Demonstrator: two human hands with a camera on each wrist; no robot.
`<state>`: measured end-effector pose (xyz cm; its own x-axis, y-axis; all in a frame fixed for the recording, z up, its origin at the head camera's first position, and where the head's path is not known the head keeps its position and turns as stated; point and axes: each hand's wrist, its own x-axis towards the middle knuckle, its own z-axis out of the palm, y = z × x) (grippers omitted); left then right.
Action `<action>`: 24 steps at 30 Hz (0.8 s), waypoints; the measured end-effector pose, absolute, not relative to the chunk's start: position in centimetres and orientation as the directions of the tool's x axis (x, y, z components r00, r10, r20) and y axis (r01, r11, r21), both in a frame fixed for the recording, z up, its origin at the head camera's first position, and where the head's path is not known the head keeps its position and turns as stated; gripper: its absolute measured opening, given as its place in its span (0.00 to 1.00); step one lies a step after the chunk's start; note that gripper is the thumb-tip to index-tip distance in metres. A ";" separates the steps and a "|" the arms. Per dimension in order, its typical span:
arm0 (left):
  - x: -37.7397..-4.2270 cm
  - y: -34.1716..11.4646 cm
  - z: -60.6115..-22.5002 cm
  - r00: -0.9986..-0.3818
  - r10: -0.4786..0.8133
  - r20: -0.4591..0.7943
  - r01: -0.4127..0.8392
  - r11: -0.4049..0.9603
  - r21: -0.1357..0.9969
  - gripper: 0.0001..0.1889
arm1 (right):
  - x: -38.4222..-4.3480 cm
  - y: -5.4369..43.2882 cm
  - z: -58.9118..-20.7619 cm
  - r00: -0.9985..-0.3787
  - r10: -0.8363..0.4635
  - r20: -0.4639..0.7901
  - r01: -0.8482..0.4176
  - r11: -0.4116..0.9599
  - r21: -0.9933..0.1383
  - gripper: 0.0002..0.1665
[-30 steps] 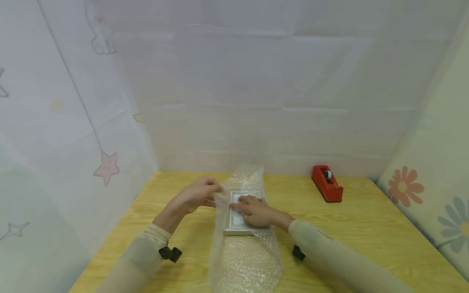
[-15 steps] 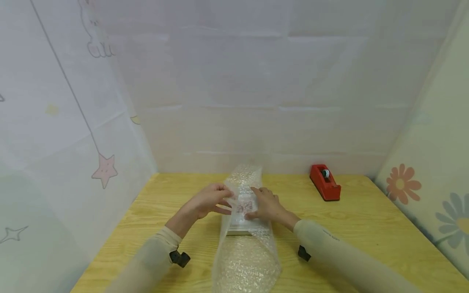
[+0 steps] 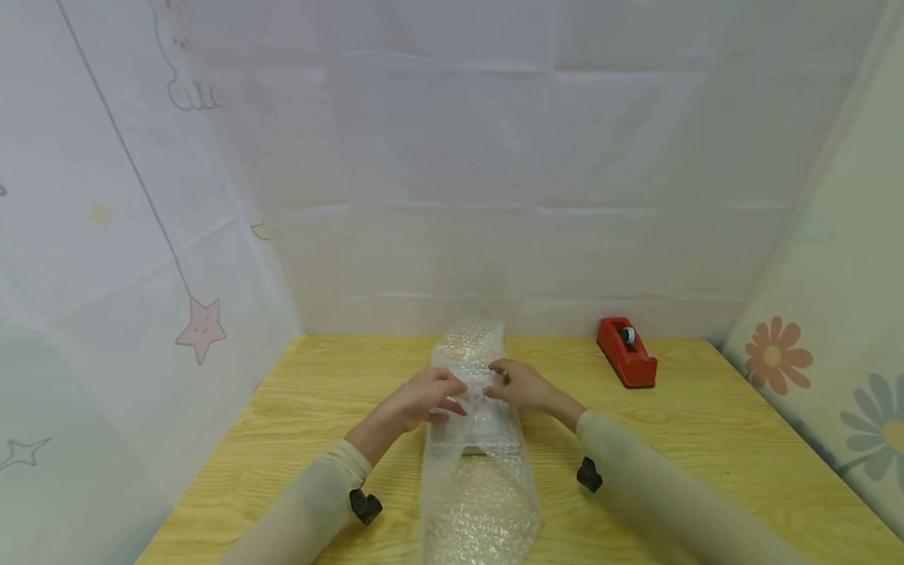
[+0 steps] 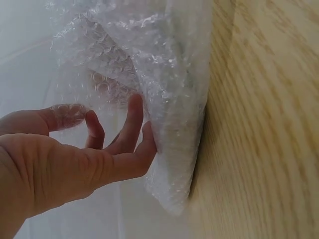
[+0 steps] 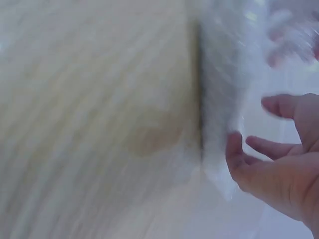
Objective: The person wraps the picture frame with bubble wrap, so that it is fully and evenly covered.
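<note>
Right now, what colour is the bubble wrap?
The bubble wrap is see-through and whitish, clearest in the left wrist view.

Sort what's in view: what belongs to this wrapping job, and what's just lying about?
In the job:
clear, crinkled bubble-wrap sheet
pale rectangular frame, mostly covered by it

Lying about:
red, wedge-shaped tape dispenser, untouched; possibly wanted later

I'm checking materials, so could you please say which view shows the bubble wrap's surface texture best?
The left wrist view: the bubble wrap is close and clear enough to make out its texture. The head view shows more of its length, but smaller; the right wrist view blurs it.
</note>
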<state>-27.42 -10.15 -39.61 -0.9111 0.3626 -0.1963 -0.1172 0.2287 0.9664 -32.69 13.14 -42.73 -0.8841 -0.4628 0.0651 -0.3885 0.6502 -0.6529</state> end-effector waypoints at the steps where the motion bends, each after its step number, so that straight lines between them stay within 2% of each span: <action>1: -27.4 -10.0 -39.7 -0.914 0.357 -0.193 -0.112 0.236 0.965 0.16 | -32.8 13.4 -42.6 -0.886 -0.463 0.044 -0.353 0.608 -0.711 0.34; 3: -27.3 -9.7 -39.9 -0.922 0.342 -0.183 -0.094 0.261 0.961 0.15 | -32.9 13.8 -42.3 -0.889 -0.457 -0.008 -0.270 0.540 -0.797 0.29; 7: -27.0 -8.8 -40.2 -0.938 0.322 -0.127 -0.010 0.341 0.940 0.13 | -32.9 14.0 -41.8 -0.881 -0.468 -0.073 -0.169 0.455 -0.874 0.29; 14: -25.9 -7.1 -40.7 -0.942 0.337 -0.006 0.186 0.536 0.824 0.10 | -33.0 13.8 -41.4 -0.864 -0.495 -0.092 -0.167 0.453 -0.876 0.28; 17: -25.4 -6.7 -40.7 -0.938 0.346 0.011 0.225 0.584 0.780 0.09 | -33.0 13.8 -41.4 -0.845 -0.526 -0.095 -0.181 0.450 -0.874 0.27; 24: -24.6 -6.3 -40.8 -0.918 0.396 -0.005 0.260 0.612 0.747 0.16 | -32.9 13.8 -41.5 -0.824 -0.557 -0.104 -0.212 0.473 -0.855 0.27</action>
<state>-24.58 -6.34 -40.78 -0.9183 0.3958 -0.0049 0.2598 0.6120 0.7470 -32.92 13.82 -41.48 -0.8236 -0.5575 -0.1044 -0.2120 0.4734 -0.8549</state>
